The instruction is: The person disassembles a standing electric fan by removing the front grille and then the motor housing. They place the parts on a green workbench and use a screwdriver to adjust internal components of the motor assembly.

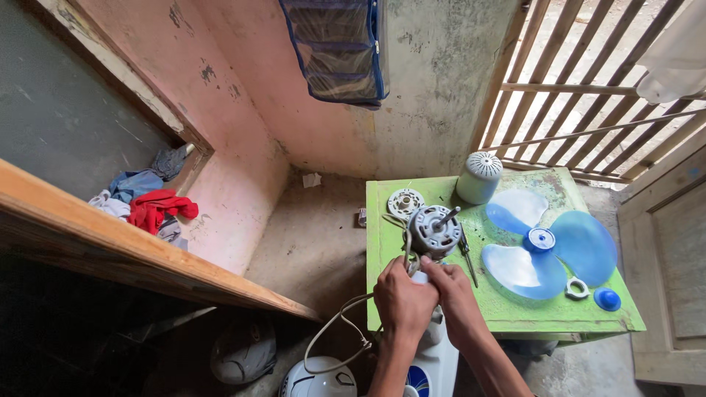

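My left hand (403,300) and my right hand (454,294) are pressed together around the neck of a white fan stand (434,353), just under a bare grey fan motor (434,229) with its shaft pointing up. Both hands grip the small white part between them. The motor sits at the near left edge of a green table (515,312). A screwdriver (468,257) lies right of the motor. A blue three-bladed fan blade (548,246) lies flat on the table.
A round grey motor cover (479,176) and a perforated metal plate (405,202) sit at the table's back. A white nut (577,289) and blue cap (607,299) lie near the blade. A white cord (334,331) loops down left. Wooden plank (132,250) at left, slatted gate (588,88) behind.
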